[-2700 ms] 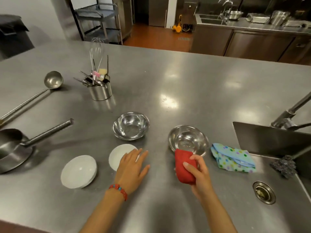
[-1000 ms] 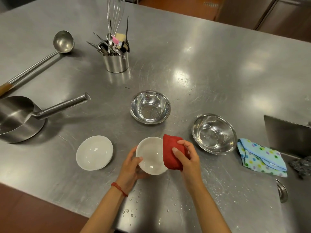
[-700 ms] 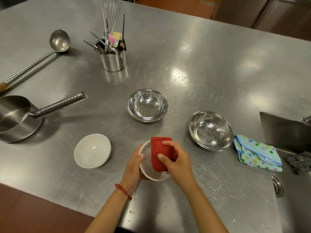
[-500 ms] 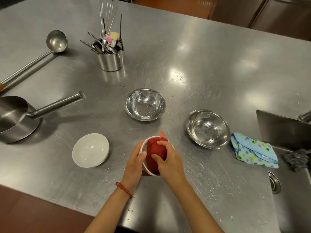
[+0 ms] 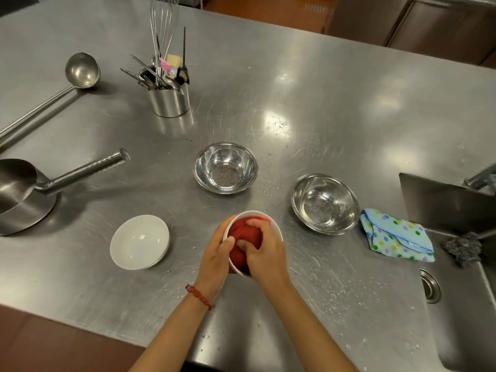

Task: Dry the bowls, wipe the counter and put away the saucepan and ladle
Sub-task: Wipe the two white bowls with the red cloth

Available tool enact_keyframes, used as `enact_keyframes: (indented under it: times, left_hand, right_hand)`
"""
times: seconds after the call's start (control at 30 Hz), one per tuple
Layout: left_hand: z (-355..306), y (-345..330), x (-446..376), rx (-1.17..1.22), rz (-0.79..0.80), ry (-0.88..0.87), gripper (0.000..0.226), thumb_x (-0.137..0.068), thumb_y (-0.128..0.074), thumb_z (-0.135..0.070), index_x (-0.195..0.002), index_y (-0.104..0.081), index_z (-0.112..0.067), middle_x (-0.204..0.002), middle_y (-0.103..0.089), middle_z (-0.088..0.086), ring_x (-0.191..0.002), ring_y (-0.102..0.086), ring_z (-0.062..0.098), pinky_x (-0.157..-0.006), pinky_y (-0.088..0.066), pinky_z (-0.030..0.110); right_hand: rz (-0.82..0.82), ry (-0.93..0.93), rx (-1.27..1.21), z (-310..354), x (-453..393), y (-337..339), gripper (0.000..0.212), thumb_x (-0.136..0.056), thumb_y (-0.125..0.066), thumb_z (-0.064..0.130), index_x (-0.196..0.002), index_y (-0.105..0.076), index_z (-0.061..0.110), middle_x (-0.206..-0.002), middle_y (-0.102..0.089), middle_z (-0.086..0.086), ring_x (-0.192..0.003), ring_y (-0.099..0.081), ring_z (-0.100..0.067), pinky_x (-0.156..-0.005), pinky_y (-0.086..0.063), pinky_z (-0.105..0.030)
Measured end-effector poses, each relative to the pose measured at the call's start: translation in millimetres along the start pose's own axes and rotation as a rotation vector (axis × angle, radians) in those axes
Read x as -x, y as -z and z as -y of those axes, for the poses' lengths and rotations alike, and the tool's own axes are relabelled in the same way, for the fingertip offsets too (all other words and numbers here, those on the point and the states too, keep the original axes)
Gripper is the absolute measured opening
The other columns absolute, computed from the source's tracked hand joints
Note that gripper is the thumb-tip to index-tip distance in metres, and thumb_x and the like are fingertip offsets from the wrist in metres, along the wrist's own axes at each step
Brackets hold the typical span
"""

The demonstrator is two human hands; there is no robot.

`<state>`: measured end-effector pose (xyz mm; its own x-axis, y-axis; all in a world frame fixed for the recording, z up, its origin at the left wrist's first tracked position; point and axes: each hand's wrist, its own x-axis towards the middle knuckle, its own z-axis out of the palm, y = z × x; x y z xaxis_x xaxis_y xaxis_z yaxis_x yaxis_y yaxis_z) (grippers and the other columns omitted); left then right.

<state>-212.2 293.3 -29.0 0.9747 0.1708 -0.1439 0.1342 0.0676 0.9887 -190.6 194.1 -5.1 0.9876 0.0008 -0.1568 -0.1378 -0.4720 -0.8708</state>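
Though partly hidden by both hands, can still make out a round white bowl point(image 5: 273, 224), tipped up off the counter point(image 5: 322, 108). Left hand point(image 5: 214, 260) wrapped round its outer wall, thumb over the rim. Right hand point(image 5: 264, 253) pushed inside, squeezing a soft red cloth point(image 5: 245, 233) bunched into a ball. Cannot see the bowl's bottom.

Pan point(image 5: 18, 194) cut off at the left edge, long tube handle sticking out. Ladle point(image 5: 81, 71) far back left, end of its handle out of view. Sink point(image 5: 461, 312) cut off at the right, with a fuzzy grey scrubber point(image 5: 460, 247) hard to make out.

Second white bowl point(image 5: 139, 241) smooth and empty, left of the hands. Two shiny steel bowls point(image 5: 226, 167) point(image 5: 325, 203) wet inside with drops. Spotty blue cloth point(image 5: 394, 234) folded beside the sink. Steel cup point(image 5: 169, 99) stuffed with a whisk and other tools. Counter grey, scratched, shiny, dotted with drops near the hands.
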Motion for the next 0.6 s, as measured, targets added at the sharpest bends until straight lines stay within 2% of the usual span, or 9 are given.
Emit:
enact_keyframes:
  times: [0.07,0.13,0.2,0.23,0.3,0.37,0.47,0.53,0.6]
  left_hand:
    - [-5,-2,-2,0.016,0.0,-0.022,0.035,-0.078,-0.04,-0.025,-0.108,-0.053,-0.034,-0.112,-0.059,-0.01,-0.102,-0.057,-0.003,-0.09,-0.045,0.016]
    - [-7,-3,-3,0.034,-0.009,-0.043,0.038,-0.078,-0.039,-0.023,-0.113,-0.053,-0.026,-0.115,-0.059,-0.003,-0.106,-0.056,0.005,-0.095,-0.043,0.025]
    - [-7,-3,-3,0.043,-0.01,-0.07,0.041,-0.08,-0.039,-0.022,-0.119,-0.053,-0.02,-0.12,-0.059,0.003,-0.111,-0.055,0.013,-0.097,-0.043,0.03]
    - [-7,-4,-3,0.048,-0.011,-0.076,0.041,-0.08,-0.039,-0.021,-0.119,-0.053,-0.02,-0.121,-0.059,0.004,-0.111,-0.055,0.013,-0.095,-0.044,0.029]
    - [-7,-6,-2,0.054,-0.03,-0.068,0.037,-0.08,-0.039,-0.022,-0.113,-0.055,-0.029,-0.117,-0.061,-0.002,-0.106,-0.057,0.003,-0.088,-0.046,0.017]
    - [-7,-8,-1,0.04,-0.05,-0.063,0.035,-0.08,-0.038,-0.022,-0.107,-0.056,-0.034,-0.109,-0.061,-0.013,-0.097,-0.057,-0.01,-0.078,-0.044,0.005]
    - [-1,-9,3,0.003,-0.073,-0.028,0.034,-0.079,-0.037,-0.023,-0.102,-0.057,-0.039,-0.1,-0.062,-0.02,-0.088,-0.056,-0.017,-0.071,-0.041,0.0]
    - [5,-11,7,-0.002,-0.084,-0.003,0.033,-0.079,-0.037,-0.025,-0.097,-0.058,-0.042,-0.094,-0.065,-0.023,-0.088,-0.056,-0.016,-0.072,-0.043,0.003]
    - [10,-12,8,0.012,-0.096,0.026,0.031,-0.078,-0.037,-0.026,-0.093,-0.059,-0.042,-0.09,-0.067,-0.026,-0.089,-0.057,-0.015,-0.074,-0.045,0.009]
  right_hand:
    - [-0.062,0.023,-0.001,5,2,-5,0.037,-0.081,-0.062,0.012,-0.116,-0.052,0.022,-0.117,-0.05,0.004,-0.106,-0.047,-0.013,-0.078,-0.026,0.0]
    - [-0.095,0.068,0.068,11,4,-5,0.037,-0.085,-0.058,0.011,-0.121,-0.05,0.015,-0.13,-0.048,-0.004,-0.117,-0.044,-0.018,-0.085,-0.023,-0.004]
    - [-0.129,0.137,0.227,13,6,-2,0.037,-0.088,-0.053,0.012,-0.124,-0.047,0.012,-0.133,-0.046,-0.008,-0.119,-0.043,-0.022,-0.092,-0.031,-0.017]
    - [-0.134,0.157,0.331,14,6,1,0.036,-0.089,-0.051,0.014,-0.125,-0.045,0.013,-0.131,-0.046,-0.008,-0.116,-0.046,-0.024,-0.09,-0.038,-0.025]
    - [-0.081,0.148,0.514,15,6,9,0.035,-0.09,-0.047,0.018,-0.125,-0.041,0.014,-0.126,-0.046,-0.007,-0.106,-0.05,-0.025,-0.08,-0.044,-0.034]
    - [0.044,0.11,0.583,16,4,19,0.035,-0.089,-0.049,0.018,-0.123,-0.042,0.014,-0.124,-0.049,-0.007,-0.104,-0.052,-0.026,-0.08,-0.043,-0.035]
    - [0.26,0.057,0.482,15,-3,35,0.037,-0.083,-0.061,0.02,-0.119,-0.052,0.016,-0.121,-0.057,-0.004,-0.109,-0.053,-0.024,-0.083,-0.039,-0.025]
    - [0.392,0.053,0.35,11,-8,41,0.036,-0.077,-0.069,0.019,-0.112,-0.06,0.019,-0.114,-0.061,0.0,-0.105,-0.055,-0.017,-0.072,-0.037,-0.012]
    - [0.441,0.068,0.159,8,-7,40,0.035,-0.073,-0.072,0.011,-0.106,-0.064,0.019,-0.108,-0.062,0.002,-0.098,-0.055,-0.01,-0.07,-0.036,0.0]
